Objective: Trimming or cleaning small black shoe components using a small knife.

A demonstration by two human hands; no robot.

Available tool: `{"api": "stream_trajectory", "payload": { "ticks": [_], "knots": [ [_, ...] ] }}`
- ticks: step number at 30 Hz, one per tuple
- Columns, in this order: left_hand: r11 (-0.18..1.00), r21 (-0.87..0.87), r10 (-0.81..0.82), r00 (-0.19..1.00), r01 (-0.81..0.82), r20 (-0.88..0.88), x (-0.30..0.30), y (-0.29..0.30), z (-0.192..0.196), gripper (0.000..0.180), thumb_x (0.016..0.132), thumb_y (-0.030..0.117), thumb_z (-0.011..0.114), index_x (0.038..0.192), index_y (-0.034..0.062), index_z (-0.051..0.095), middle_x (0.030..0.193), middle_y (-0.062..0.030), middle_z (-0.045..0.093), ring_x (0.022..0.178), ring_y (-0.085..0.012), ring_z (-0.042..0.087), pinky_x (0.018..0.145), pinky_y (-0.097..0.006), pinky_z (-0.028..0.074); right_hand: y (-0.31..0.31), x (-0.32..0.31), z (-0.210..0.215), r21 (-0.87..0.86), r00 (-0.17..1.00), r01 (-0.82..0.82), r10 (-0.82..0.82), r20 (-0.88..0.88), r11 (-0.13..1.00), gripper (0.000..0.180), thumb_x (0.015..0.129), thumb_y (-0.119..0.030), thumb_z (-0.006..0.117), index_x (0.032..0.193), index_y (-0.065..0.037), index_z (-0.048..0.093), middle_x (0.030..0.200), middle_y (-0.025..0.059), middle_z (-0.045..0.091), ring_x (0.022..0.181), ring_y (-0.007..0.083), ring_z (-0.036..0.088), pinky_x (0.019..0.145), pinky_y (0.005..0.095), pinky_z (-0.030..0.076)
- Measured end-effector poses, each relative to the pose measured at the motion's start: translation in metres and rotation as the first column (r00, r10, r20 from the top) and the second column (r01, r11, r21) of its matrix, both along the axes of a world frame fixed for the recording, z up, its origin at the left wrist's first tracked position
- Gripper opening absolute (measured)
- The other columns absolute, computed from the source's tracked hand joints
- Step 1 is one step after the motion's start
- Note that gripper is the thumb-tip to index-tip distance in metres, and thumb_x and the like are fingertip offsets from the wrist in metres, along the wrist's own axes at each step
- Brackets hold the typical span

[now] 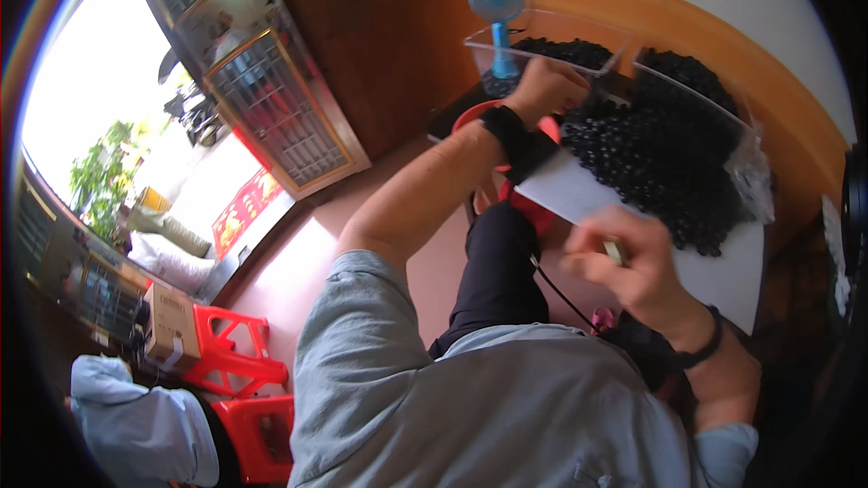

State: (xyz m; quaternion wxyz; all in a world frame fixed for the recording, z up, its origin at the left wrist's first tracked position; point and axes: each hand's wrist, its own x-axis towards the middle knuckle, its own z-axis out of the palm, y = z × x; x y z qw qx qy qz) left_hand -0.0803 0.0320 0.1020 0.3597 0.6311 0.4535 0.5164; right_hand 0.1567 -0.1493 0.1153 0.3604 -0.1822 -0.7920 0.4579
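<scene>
My left hand [550, 90] is out over the far left part of the white table [565, 185], its fingers curled in. Whatever it may hold is hidden. Just right of it spreads a large heap of small, dark, shiny round pieces [624, 149]; their exact kind is too small to tell. My right hand [633, 258], blurred, is closed above the table's near edge around a small pale, stubby piece [617, 251], only one end of which shows. Below my left wrist a red basin [484, 115] is partly covered by my arm.
Behind the heap stand two clear plastic bins with dark pieces, a left bin [619, 52] and a right bin [714, 101]. A blue fan [497, 2] stands by the left one. At left are red stools [231, 352], a cardboard box [172, 325], another person's sleeve [145, 425] and an open door [280, 108].
</scene>
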Motion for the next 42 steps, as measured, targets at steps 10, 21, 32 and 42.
{"api": "stream_trajectory", "payload": {
  "ticks": [10, 21, 32, 42],
  "knots": [
    [0.989, -0.022, 0.149, 0.971, -0.148, 0.188, 0.027, 0.064, 0.041, 0.006, 0.082, 0.000, 0.071, 0.085, -0.0042, 0.073, 0.065, -0.0120, 0.068, 0.046, -0.0178, 0.060, 0.040, -0.030, 0.046, -0.061, -0.065, 0.003, 0.233, 0.910, -0.370, 0.401, -0.107, 0.900, 0.042, 0.084, -0.020, 0.084, 0.117, -0.008, 0.061, 0.086, 0.0093, 0.069, 0.077, 0.0163, 0.070, 0.068, 0.0307, 0.053],
    [0.962, 0.139, 0.231, 0.972, -0.236, 0.051, 0.020, 0.036, 0.037, 0.016, 0.079, -0.001, 0.066, 0.091, -0.0056, 0.076, 0.067, -0.0100, 0.068, 0.052, -0.0141, 0.059, 0.044, -0.026, 0.041, -0.080, -0.047, -0.001, 0.146, 0.671, -0.698, 0.711, -0.210, 0.701, 0.034, 0.083, -0.010, 0.078, 0.109, -0.010, 0.057, 0.075, 0.0031, 0.064, 0.059, 0.0163, 0.061, 0.056, 0.0317, 0.045],
    [0.954, 0.111, 0.292, 0.946, -0.278, -0.138, -0.041, -0.007, 0.012, 0.015, 0.084, 0.004, 0.067, 0.094, -0.0014, 0.076, 0.073, -0.0058, 0.069, 0.059, -0.0083, 0.059, 0.046, -0.020, 0.039, -0.119, -0.125, 0.024, 0.213, 0.664, -0.625, 0.655, -0.361, 0.751, 0.028, 0.070, 0.006, 0.058, 0.095, -0.005, 0.066, 0.083, 0.0145, 0.068, 0.079, 0.0262, 0.067, 0.068, 0.0387, 0.049],
    [0.960, 0.166, 0.255, 0.949, -0.226, -0.185, -0.046, -0.040, 0.029, 0.015, 0.086, 0.000, 0.067, 0.099, -0.0028, 0.075, 0.076, -0.0016, 0.067, 0.065, -0.0063, 0.056, 0.055, -0.021, 0.041, -0.037, 0.006, 0.006, -0.283, 0.697, -0.713, 0.695, -0.180, 0.642, 0.021, 0.076, -0.007, 0.074, 0.095, -0.004, 0.067, 0.082, 0.0039, 0.067, 0.065, 0.0116, 0.061, 0.055, 0.0266, 0.045]
  ]
}}
